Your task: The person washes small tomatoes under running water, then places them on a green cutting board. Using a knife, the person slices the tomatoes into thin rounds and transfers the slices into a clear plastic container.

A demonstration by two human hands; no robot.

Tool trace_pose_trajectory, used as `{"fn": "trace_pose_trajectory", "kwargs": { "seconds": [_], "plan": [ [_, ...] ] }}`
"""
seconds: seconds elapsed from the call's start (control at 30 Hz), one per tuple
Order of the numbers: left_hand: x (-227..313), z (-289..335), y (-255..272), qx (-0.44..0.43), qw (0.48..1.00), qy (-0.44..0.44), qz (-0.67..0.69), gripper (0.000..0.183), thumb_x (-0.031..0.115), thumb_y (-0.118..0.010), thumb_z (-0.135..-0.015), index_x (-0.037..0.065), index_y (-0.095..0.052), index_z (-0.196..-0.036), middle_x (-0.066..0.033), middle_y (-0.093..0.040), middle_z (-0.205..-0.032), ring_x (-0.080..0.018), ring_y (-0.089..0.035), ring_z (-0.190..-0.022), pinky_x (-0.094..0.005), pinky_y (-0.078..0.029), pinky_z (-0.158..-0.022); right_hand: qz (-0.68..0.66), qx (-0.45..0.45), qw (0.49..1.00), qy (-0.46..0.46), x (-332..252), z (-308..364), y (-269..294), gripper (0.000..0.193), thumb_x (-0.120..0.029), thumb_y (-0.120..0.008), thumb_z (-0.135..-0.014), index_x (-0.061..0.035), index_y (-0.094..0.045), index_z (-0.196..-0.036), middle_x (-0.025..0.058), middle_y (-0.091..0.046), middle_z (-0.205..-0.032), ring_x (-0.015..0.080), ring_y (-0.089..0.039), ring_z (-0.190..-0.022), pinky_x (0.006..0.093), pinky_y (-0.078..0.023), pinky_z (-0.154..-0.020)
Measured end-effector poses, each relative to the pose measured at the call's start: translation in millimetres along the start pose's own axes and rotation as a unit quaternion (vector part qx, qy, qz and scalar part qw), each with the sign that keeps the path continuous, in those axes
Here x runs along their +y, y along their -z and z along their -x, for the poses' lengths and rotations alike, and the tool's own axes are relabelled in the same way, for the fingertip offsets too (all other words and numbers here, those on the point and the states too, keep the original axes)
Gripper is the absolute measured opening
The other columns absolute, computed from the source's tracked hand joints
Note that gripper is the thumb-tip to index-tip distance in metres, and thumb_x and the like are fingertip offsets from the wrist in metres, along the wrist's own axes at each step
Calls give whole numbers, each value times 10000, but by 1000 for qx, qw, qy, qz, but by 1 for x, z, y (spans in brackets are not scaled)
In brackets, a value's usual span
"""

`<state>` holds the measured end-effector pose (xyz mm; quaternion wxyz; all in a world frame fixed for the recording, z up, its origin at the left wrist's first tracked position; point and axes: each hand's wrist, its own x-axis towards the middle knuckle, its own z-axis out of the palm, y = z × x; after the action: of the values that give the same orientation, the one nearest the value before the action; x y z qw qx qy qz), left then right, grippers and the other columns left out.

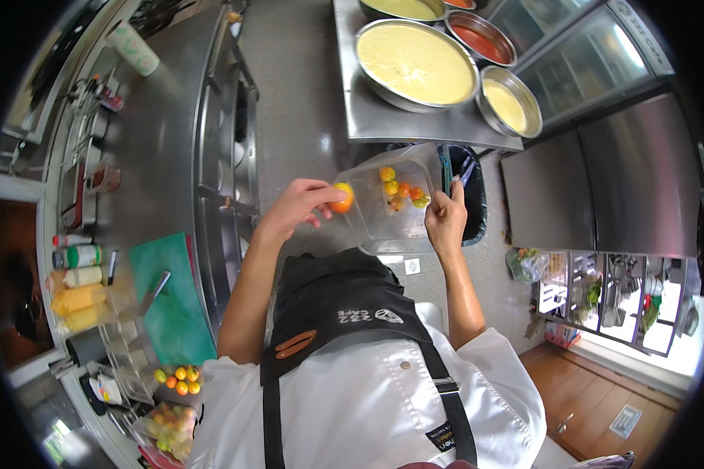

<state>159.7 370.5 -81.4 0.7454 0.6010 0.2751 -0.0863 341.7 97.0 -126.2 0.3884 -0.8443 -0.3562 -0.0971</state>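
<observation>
Main risk, as I am judging it: the orange tomato (342,198) is relying on a light fingertip pinch; smooth skin could be slipping loose and sending it down to the floor (289,133) instead of into the clear container (368,224); second risk: the container seems to be hanging on a one-sided hold, so a wrist turn could be tipping it and setting the loose tomatoes (404,190) inside rolling; with the dark-lined bin (475,215) standing just beyond the right rim, a spill that way could be landing in the rubbish.

Positions: the left hand (301,205) is grasping the orange tomato between thumb and fingers, the fruit sitting at the fingertips, on the hand's right, by the container's left rim; from overhead I cannot tell whether fruit and rim are touching; the right hand (447,219) is clenching the container's right side; the loose tomatoes are lying in a cluster inside, nearer the right hand than the left.
</observation>
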Motion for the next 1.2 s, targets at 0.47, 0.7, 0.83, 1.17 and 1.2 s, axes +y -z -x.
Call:
{"fn": "trace_pose_trajectory", "kwargs": {
  "seconds": [0.47,0.7,0.83,1.17,1.2],
  "plan": [
    [-80,-18,3,52,994,93,-17,352,328,-819,-911,11,-764,-1054,-16,-699,-859,-72,-628,-703,-249,-485,-528,281,167,941,92,216,64,31,223,-14,-730,-651,-35,-678,-867,198,-579,-1011,401,-604,-868,491,-522,-690],
    [-139,-33,13,99,974,188,-80,365,300,-837,-894,-4,-759,-1078,-32,-716,-876,-75,-626,-678,-250,-479,-508,374,188,887,197,276,61,47,198,-108,-767,-640,-92,-726,-833,178,-603,-1041,365,-587,-834,461,-515,-695],
    [-166,-55,9,78,975,188,-89,368,297,-840,-892,-1,-757,-1090,-31,-721,-884,-71,-628,-693,-246,-475,-526,387,177,889,169,294,60,54,221,-121,-771,-624,-99,-744,-842,151,-603,-1043,331,-594,-837,437,-506,-685],
    [-164,-65,-1,42,977,174,-112,389,300,-830,-908,-18,-754,-1118,-25,-729,-928,-62,-618,-725,-241,-481,-548,392,193,881,182,292,56,59,242,-124,-785,-626,-112,-763,-867,149,-607,-1046,320,-594,-846,423,-505,-685],
    [-163,-65,-1,45,978,171,-114,390,298,-831,-907,-20,-754,-1121,-28,-731,-929,-62,-618,-725,-241,-481,-546,398,194,881,168,292,54,59,218,-147,-783,-635,-112,-757,-848,140,-602,-1037,310,-588,-846,416,-502,-690]
  ]
}}
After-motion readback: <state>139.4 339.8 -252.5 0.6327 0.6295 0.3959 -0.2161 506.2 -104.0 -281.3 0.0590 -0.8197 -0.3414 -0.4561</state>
